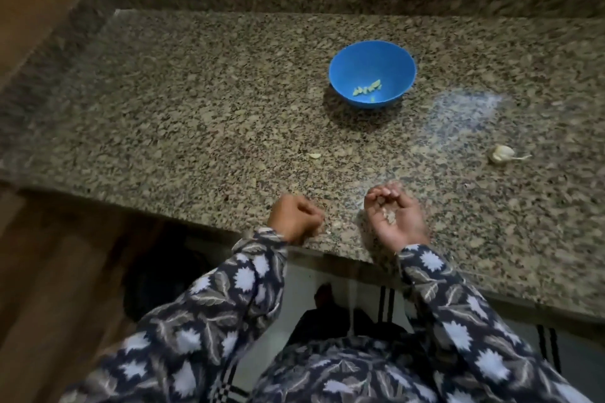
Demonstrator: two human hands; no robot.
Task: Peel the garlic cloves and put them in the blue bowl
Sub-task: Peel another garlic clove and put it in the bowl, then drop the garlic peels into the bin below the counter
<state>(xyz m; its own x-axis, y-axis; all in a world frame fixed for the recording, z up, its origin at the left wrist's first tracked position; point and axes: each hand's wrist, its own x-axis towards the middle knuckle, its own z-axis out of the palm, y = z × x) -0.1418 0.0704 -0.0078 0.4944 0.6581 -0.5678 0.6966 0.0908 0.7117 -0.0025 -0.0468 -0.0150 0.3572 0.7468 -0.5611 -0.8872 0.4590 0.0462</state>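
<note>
Step in hand: peeling, judged mid-task. The right hand, lower centre of the frame, lies palm up with its fingers curled loosely over pale garlic fragments (clove or papery skin: cannot tell). The left hand, just left of it, has its fingers curled tight together; any contents are hidden. Small peeled cloves lie in the smooth, round blue bowl, upper centre. A papery garlic bulb rests at right on the speckled granite counter. Next move probably calls for freeing the skin, then carrying the clove to the bowl.
</note>
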